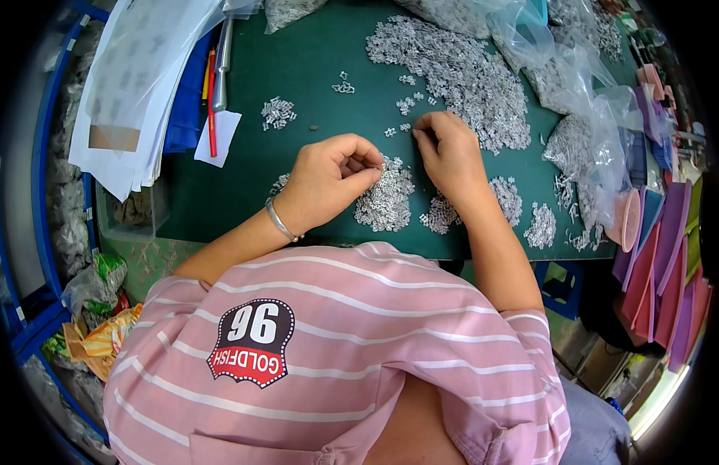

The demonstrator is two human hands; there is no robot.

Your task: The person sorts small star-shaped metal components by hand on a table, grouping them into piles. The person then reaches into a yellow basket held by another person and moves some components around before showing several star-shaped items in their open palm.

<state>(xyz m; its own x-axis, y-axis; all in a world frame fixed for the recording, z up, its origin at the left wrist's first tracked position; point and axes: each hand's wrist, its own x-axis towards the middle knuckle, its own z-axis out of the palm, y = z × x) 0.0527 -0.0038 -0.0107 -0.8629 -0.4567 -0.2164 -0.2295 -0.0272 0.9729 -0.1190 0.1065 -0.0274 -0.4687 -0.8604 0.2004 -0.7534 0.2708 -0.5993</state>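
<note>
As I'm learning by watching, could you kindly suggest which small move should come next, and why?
Perhaps the right hand should pick up one of the small loose pieces just to its left, since they lie close by, apart from the large heap.

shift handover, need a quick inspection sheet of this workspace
Surface: green tabletop, pieces scattered on it
Pieces: small silvery parts, one large heap, several smaller piles
Clutter: papers and red pencil at left; clear plastic bags at right
Hands: left hand at a small pile; right hand near the large heap; grip on any piece unclear
Cables: nothing seen
Surroundings: blue rack at left; coloured plastic containers at right
</note>
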